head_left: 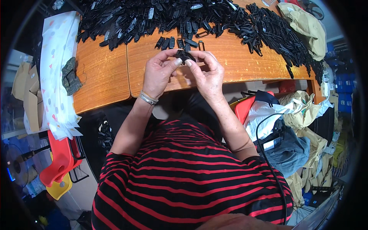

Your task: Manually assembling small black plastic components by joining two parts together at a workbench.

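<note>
Between both hands [184, 71], black clip [184, 56].

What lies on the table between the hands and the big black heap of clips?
In the head view, a short row of loose black clips lies on bare wooden table there.

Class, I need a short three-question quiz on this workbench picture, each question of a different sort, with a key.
1. True or false: both hands hold one small black plastic clip.
2. The left hand wears on its wrist: A) a watch, B) a silver bracelet, C) a glove?
3. What lies heaped along the far edge of the wooden table?

Key: 1 true. 2 B. 3 A pile of black clips. The right hand shares the grip.
</note>
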Tool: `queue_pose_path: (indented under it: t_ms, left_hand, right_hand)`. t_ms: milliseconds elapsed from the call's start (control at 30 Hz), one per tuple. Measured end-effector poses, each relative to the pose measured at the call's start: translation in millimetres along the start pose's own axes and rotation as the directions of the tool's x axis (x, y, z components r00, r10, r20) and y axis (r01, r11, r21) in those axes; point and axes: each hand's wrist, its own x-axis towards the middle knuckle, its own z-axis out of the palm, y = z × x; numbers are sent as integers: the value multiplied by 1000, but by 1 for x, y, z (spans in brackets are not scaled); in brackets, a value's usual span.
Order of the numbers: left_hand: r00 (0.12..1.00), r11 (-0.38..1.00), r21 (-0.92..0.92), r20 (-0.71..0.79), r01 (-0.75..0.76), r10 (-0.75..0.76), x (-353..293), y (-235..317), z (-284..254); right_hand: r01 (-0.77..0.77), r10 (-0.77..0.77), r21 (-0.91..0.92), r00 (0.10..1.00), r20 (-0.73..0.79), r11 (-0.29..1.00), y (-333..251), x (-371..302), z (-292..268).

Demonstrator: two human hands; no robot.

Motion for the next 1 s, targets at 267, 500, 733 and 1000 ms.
queue_pose_path:
  t_ms: [267,500,733,1000]
  left_hand:
    - [993,986,123,-12,-112,114,-4,-2,4]
    - [978,957,220,-45,-187,202,-11,-17,12]
    - [993,996,20,83,-89,87,-11,-14,16]
    - [973,988,50,173,148,-155,2,-13,9]
  right_hand:
    - [34,-30,-138,999,27,990,12,-3,1]
    - [152,-152,-289,988,22,945,16,-14,11]
    - [-21,43,-271,996,75,962,28,-28,20]
    - [-50,77,-195,988,134,979,33,-25,11]
